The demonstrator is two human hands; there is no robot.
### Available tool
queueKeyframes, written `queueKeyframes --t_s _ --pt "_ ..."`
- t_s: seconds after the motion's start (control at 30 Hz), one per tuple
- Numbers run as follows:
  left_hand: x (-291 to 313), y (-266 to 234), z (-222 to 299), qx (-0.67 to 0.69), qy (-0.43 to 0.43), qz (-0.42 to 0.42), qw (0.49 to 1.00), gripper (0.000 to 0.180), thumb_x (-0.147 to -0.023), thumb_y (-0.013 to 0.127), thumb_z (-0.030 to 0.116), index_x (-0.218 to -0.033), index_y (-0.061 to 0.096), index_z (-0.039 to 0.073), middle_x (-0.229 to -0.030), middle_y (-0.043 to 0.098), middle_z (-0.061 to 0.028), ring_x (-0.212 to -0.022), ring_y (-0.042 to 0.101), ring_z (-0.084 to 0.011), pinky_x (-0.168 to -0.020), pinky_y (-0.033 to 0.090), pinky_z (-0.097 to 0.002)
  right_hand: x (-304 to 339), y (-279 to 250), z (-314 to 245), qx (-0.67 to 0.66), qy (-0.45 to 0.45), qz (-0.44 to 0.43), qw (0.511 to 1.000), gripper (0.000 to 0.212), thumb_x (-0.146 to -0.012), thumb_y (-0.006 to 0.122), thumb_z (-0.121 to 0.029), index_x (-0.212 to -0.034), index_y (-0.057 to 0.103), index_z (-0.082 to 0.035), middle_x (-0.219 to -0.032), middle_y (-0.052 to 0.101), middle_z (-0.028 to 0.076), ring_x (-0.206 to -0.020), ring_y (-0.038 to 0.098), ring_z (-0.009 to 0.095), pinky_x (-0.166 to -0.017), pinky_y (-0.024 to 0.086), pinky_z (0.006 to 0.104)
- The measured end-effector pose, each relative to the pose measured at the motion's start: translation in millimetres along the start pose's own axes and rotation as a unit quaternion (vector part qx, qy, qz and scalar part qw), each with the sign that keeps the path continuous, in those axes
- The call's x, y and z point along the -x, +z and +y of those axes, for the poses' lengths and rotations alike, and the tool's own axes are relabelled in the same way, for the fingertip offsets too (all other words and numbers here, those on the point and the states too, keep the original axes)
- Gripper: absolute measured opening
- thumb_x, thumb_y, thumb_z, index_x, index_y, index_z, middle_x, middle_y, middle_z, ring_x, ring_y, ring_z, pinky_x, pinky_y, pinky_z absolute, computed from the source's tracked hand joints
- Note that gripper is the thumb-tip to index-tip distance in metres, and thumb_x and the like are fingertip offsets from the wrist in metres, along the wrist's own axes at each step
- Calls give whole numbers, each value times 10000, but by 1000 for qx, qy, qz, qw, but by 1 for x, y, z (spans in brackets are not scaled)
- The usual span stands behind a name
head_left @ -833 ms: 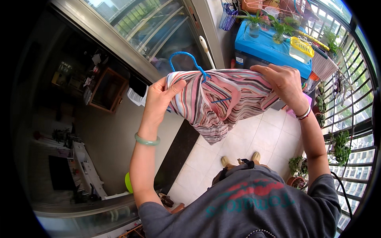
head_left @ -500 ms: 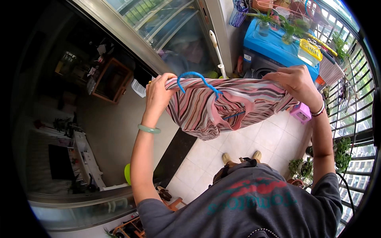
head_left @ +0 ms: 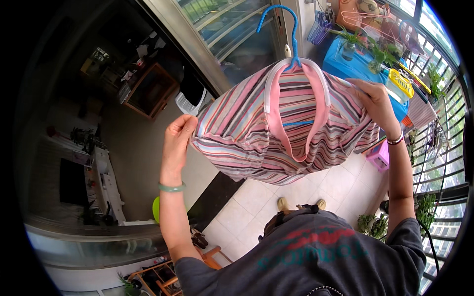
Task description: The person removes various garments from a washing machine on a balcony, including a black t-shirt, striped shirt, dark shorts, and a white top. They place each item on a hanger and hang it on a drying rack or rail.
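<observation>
A pink, grey and black striped shirt (head_left: 237,113) with a pink neckband is stretched out between my hands. Inside it sits a blue hanger (head_left: 295,37); its hook rises out of the neck, and a strip of its bar shows through the collar opening. At the shirt's left side, my left hand (head_left: 178,138) pinches the sleeve edge between thumb and fingers. My right hand (head_left: 374,101) grips the right shoulder, fingers closed over the cloth. The hanger's shoulder ends are hidden under the fabric.
A blue-topped washing machine (head_left: 332,61) at the far right carries potted plants and a yellow basket (head_left: 400,85). Purple hangers (head_left: 321,27) hang beside it. A barred railing (head_left: 444,143) runs along the right. A sliding glass door (head_left: 237,39) stands ahead, and a pink box (head_left: 379,157) sits on the tiles.
The shirt has tipped up and spread, so its front and neck opening face me. The hanger hook has swung upward. My left hand has moved down and outward to the sleeve edge.
</observation>
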State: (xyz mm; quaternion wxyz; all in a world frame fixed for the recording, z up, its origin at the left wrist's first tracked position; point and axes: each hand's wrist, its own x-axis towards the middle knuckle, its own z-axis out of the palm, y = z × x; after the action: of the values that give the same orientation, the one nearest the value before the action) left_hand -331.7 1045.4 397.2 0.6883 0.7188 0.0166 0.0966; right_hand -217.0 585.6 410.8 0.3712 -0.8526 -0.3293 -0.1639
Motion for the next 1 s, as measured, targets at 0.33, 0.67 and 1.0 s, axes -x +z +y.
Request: queueKeyframes --t_s 0.33,0.67,1.0 --pt "33 -55 54 -61 -32 129 989 304 -908 689 272 -1064 682 11 -912 663 13 -855 600 -89 -788 464 -227 -63 79 -55 -91 -91 -7 992 211 -886 632 -59 -1076 667 26 -842 688 172 -688 662 250 -664 515 279" --pt "103 -110 72 -484 156 191 840 215 -919 651 164 -863 595 -36 -733 500 -25 -672 450 -114 -616 364 -240 -137 168 -138 -200 -80 -40 976 197 -809 764 -131 -941 707 5 -748 685 81 -640 564 63 -586 457 218" --pt "145 -187 64 -447 222 456 737 143 -920 633 125 -883 606 -10 -768 515 -61 -688 474 -186 -651 381 -290 -203 277 -141 -377 -111 -53 918 363 -913 668 -348 -871 547 -9 -686 388 -42 -649 333 56 -552 304 235"
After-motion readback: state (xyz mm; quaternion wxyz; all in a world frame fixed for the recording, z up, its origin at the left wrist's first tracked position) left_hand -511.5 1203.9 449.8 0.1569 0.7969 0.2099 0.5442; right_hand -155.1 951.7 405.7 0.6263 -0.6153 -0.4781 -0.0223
